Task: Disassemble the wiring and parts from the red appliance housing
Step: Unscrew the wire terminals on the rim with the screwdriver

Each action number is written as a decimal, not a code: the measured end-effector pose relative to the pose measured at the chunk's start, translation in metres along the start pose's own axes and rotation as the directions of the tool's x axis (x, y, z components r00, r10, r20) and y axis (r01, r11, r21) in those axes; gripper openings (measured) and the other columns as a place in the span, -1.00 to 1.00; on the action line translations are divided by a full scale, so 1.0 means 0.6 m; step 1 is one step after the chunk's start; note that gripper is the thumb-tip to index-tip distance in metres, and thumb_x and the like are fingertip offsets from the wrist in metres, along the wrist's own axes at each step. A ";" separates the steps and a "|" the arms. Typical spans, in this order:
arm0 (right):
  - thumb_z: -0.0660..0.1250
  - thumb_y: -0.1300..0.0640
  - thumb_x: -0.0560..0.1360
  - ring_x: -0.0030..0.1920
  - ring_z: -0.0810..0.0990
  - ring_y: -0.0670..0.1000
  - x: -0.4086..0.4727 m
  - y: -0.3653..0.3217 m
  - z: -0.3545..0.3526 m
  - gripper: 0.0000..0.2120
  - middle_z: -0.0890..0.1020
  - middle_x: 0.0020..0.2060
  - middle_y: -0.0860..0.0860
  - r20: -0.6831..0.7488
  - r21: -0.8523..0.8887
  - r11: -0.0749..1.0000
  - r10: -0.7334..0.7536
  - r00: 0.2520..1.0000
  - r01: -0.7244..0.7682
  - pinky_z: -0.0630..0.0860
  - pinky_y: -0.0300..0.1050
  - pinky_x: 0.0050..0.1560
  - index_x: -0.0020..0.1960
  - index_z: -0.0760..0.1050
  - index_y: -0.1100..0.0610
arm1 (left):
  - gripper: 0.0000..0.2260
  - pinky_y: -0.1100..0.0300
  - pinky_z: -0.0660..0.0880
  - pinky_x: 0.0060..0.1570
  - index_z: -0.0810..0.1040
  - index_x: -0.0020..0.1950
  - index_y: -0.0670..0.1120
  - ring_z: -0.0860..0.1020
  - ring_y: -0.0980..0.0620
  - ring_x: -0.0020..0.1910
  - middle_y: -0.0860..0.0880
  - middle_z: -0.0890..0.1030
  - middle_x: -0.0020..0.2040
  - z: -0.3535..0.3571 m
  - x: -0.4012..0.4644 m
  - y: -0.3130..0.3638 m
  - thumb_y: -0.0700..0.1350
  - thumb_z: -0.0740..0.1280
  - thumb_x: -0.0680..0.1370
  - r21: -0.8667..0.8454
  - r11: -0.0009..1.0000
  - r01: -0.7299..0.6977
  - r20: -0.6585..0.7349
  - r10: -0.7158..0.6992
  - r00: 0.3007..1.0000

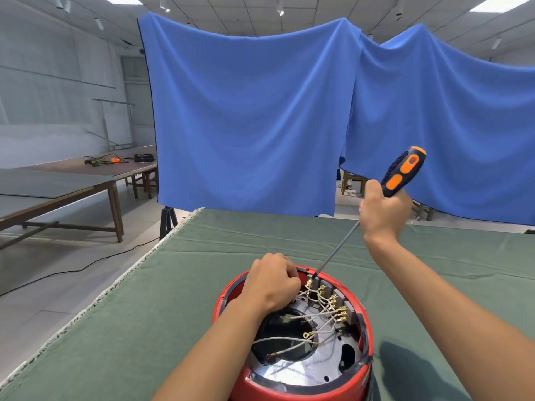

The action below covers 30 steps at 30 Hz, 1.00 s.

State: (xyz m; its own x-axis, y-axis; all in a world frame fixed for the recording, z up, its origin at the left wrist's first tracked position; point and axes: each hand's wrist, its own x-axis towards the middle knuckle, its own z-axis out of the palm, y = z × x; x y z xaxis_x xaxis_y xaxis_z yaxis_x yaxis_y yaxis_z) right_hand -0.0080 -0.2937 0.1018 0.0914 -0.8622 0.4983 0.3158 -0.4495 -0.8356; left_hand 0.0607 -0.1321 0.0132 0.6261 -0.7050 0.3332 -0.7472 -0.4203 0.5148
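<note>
Two hands work at the round red plastic appliance housing (292, 380), which stands open-side up on the green cloth-covered table (173, 299) at the near edge; my left hand (272, 285) rests on the far rim, fingers curled, though I cannot tell what they hold; my right hand (385, 212) grips the one blue-and-orange-handled screwdriver (404, 172), its tip set at the far end of the grey terminal block with brass connectors (333, 299); I judge the work early: most white braided wires (307, 316) stay attached, about six brass terminals, one ring lug lying loose.
</note>
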 end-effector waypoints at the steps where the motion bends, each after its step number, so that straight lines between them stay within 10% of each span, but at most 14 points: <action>1: 0.22 0.13 0.34 -0.41 0.34 0.09 -0.001 0.000 0.000 -0.79 0.32 -0.51 0.00 -0.003 0.002 1.000 -0.003 1.000 0.003 0.32 -0.07 -0.38 -0.39 0.22 0.07 | -0.80 0.14 0.28 0.05 0.67 -0.21 -0.10 0.47 -0.03 0.08 0.01 0.62 0.05 0.001 0.000 0.000 -0.17 0.24 0.40 0.010 1.000 -0.008 0.008 0.008 1.000; 7: 0.24 0.19 0.40 -0.41 0.38 0.10 0.008 0.012 -0.012 -0.77 0.37 -0.49 0.03 -0.056 0.009 0.999 0.044 0.997 -0.043 0.37 -0.05 -0.34 -0.37 0.24 0.09 | -0.75 0.16 0.13 0.11 0.66 -0.24 0.00 0.35 0.09 0.16 0.08 0.51 0.12 0.010 0.003 -0.004 0.12 0.31 0.47 0.037 0.999 -0.009 0.066 0.007 0.998; 30: 0.24 0.08 0.35 -0.42 0.41 0.09 0.007 0.035 -0.012 -0.84 0.45 -0.48 0.01 -0.127 -0.005 0.963 0.268 0.955 -0.271 0.35 -0.07 -0.36 -0.37 0.32 0.06 | -0.75 0.07 0.28 0.08 0.60 -0.14 -0.22 0.51 -0.14 -0.03 -0.14 0.63 -0.08 0.013 0.014 -0.003 -0.18 0.15 0.56 0.019 0.998 0.067 -0.047 -0.066 0.997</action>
State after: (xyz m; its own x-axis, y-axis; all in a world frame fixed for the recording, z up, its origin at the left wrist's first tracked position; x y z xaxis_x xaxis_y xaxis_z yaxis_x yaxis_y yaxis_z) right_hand -0.0076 -0.3085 0.0845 0.0518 -0.9735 0.2229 0.2742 -0.2007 -0.9405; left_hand 0.0657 -0.1418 0.0090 0.6836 -0.6484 0.3351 -0.7079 -0.4773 0.5207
